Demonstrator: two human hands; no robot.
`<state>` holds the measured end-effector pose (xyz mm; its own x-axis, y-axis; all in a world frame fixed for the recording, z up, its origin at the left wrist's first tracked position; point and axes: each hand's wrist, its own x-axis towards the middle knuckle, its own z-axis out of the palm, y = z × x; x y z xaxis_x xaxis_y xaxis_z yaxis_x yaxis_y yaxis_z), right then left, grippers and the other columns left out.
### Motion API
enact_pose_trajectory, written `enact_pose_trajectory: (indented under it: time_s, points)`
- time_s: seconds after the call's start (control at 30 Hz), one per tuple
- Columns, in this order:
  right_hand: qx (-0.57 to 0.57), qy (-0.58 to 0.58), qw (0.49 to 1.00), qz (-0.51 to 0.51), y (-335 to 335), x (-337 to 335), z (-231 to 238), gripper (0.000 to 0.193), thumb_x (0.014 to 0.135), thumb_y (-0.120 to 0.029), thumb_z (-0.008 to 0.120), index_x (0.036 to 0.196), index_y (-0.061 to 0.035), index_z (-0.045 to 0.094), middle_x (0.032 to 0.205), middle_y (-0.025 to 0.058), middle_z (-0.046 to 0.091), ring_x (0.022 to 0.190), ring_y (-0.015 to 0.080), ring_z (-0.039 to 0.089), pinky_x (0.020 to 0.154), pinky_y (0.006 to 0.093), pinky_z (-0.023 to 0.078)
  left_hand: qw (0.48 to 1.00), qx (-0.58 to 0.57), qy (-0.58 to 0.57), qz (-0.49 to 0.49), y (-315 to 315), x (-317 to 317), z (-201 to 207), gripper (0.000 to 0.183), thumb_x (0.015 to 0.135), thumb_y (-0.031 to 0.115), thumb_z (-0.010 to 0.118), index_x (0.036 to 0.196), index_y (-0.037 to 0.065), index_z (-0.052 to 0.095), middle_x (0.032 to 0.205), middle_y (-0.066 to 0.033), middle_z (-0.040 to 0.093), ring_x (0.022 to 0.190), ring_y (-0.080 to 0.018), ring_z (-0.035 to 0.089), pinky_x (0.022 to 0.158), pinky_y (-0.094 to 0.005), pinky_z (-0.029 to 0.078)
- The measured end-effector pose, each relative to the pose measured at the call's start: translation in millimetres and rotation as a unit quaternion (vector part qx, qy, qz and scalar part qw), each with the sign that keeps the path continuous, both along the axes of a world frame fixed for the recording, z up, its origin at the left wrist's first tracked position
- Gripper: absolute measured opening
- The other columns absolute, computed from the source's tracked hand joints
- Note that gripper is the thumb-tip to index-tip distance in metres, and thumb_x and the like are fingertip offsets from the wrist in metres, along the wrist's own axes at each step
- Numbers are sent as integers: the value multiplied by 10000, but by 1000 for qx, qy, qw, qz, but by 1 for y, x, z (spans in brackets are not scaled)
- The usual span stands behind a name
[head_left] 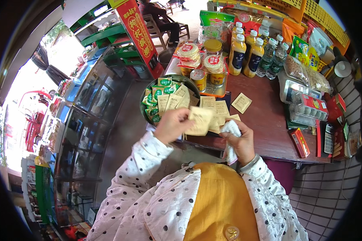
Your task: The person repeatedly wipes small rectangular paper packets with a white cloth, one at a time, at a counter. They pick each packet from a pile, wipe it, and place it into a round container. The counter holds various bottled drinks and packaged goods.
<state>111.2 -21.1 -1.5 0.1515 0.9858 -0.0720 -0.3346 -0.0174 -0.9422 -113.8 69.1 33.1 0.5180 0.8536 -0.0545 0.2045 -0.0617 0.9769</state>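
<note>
We see the left hand (173, 125) pinching a tan packet (201, 121) at its edge, perhaps to leave its face uncovered, near the bowl (190, 84) and the loose packets (220, 109) on the bench (265, 132), while the right hand (243, 143) clasps a white cloth (231, 130), probably bunched for easy holding.

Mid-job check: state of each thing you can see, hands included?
Left hand: gripping a tan packet
Tan packet: held, seal unclear
Right hand: gripping a white cloth
White cloth: bunched
Dark bowl: heaped with green packets and tan ones
Loose packet: flat on table
Yellow-lidded jar: lid on
Yellow bottles: upright, capped
Clear bottles: upright, capped
Calculator: face-up
</note>
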Motion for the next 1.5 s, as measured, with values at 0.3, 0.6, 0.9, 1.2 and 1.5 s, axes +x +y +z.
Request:
enact_pose_trajectory:
  time_s: [0.3, 0.6, 0.9, 1.2, 1.5]
  points:
    - [-56, -4, 998, -11, -11, 12, 3, 349, 793, 48, 661, 1135, 6, 603, 808, 52, 647, 581, 98, 587, 491, 247, 485, 924, 176, 311, 137, 59, -78, -30, 339, 746, 41, 669, 1074, 66, 585, 773, -59, 683, 699, -156, 660, 600, -292, 487]
    - [-59, -2, 998, -15, -9, 12, 2, 368, 801, 56, 653, 1159, 10, 583, 814, 76, 656, 576, 113, 600, 451, 255, 491, 789, 270, 541, 107, 54, -72, -20, 220, 714, 249, 735, 896, 138, 682, 810, -95, 680, 810, -297, 655, 705, -422, 504]
    - [-68, 29, 996, -41, -14, 19, -3, 403, 840, 6, 631, 1227, -9, 520, 831, 117, 654, 598, 141, 605, 508, 279, 509, 765, 310, 555, 99, 57, -72, -28, 232, 700, 280, 751, 855, 114, 707, 845, -89, 670, 860, -274, 638, 745, -413, 505]
    - [-20, 51, 994, -90, -19, 63, -3, 230, 974, -190, 504, 1137, -32, 467, 967, 130, 644, 593, 150, 589, 502, 277, 509, 804, 428, 393, 128, 11, -17, -1, 310, 733, 163, 741, 1019, 74, 661, 947, -125, 654, 875, -319, 623, 739, -402, 501]
    - [52, 206, 965, -156, -35, 119, 41, 434, 977, -453, 441, 1178, -76, 514, 1016, 112, 627, 896, 235, 626, 793, 360, 508, 821, 477, 294, -110, -9, 97, -36, 346, 721, 194, 733, 1028, 64, 642, 1067, -89, 644, 1060, -291, 558, 906, -408, 428]
